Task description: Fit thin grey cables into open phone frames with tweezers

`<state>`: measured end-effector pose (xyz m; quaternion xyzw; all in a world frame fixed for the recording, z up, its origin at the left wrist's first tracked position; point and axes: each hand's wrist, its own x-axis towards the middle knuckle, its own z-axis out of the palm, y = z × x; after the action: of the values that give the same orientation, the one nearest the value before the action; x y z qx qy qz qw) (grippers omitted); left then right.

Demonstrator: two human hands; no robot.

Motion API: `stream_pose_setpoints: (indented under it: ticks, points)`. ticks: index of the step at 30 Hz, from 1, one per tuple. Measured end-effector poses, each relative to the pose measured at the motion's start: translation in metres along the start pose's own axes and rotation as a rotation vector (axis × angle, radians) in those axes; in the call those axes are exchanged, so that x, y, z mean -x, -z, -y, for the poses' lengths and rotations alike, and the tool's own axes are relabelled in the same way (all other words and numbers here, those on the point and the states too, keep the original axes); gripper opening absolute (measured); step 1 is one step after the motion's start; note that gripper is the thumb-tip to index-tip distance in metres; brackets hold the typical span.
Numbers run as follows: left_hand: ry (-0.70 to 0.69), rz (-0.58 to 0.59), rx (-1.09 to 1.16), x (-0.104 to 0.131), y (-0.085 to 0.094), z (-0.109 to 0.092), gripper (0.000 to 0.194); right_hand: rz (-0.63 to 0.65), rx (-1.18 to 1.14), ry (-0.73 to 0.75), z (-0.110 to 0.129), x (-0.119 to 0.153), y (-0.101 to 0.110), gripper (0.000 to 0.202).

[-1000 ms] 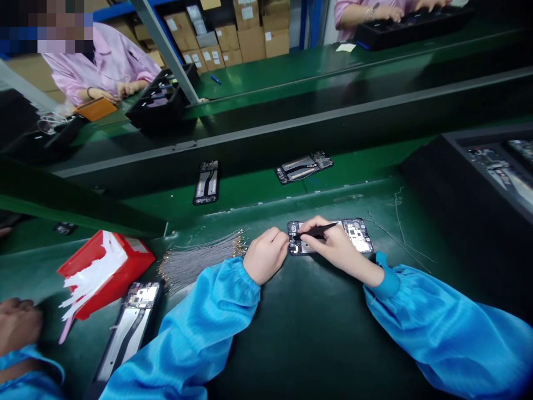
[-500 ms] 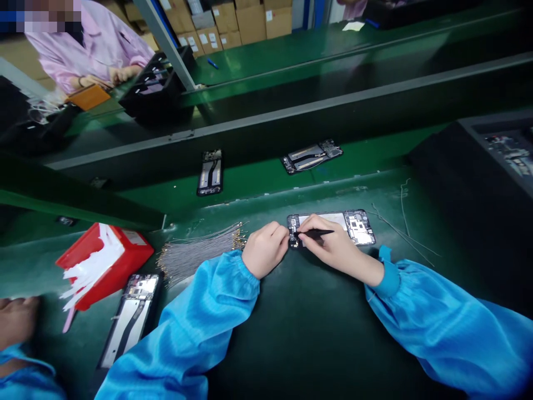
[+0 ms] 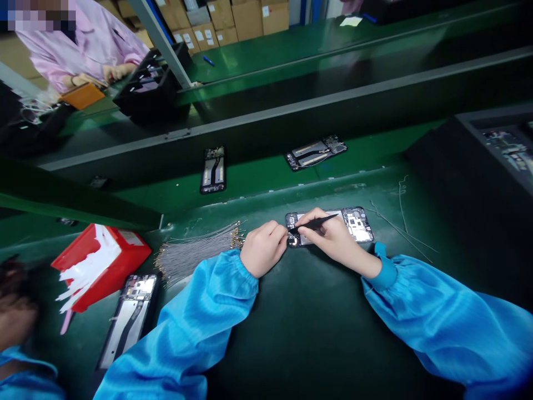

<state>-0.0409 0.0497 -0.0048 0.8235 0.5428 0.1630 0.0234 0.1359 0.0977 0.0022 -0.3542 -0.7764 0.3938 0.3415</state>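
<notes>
Fingers of my right hand (image 3: 333, 236) pinch a slim black pointed tool (image 3: 317, 223) over the left end of an open black-framed phone (image 3: 360, 225), right of centre. My left hand (image 3: 263, 248), fingertips bunched, sits at that end; can't tell if they grip anything. Thin grey wires (image 3: 197, 255) lie left, then a red plastic bin (image 3: 135, 255).
</notes>
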Motion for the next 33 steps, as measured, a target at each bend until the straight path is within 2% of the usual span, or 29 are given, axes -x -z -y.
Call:
stream_pose_setpoints:
  ticks: [8,18,23,25,27,30,31,33]
  points:
    - [-0.001,0.010,-0.006,0.000,0.000,-0.001,0.018,0.010,0.015,0.044,-0.001,0.001,0.000,0.005]
    - [0.020,0.048,0.009,0.000,0.000,0.000,0.015,0.112,0.191,0.258,0.005,0.001,-0.003,0.006]
    - [0.054,0.087,-0.012,-0.001,0.005,0.002,0.015,0.135,0.194,0.264,0.007,0.000,-0.005,0.006]
    - [0.073,0.125,-0.028,-0.001,0.011,0.004,0.017,0.068,0.142,0.219,0.004,0.003,0.001,0.005]
    - [0.017,0.181,0.019,-0.002,0.019,0.007,0.017,-0.079,0.143,0.165,-0.001,0.009,0.014,0.003]
    - [-0.183,0.268,0.170,-0.002,0.025,0.008,0.017,-0.351,0.318,0.097,-0.013,0.022,0.044,0.006]
    - [-0.236,0.282,0.186,-0.002,0.025,0.007,0.018,-0.401,0.399,0.058,-0.018,0.027,0.053,0.007]
    - [-0.294,0.275,0.117,-0.002,0.022,0.003,0.018,-0.422,0.528,-0.040,-0.025,0.036,0.068,0.008]
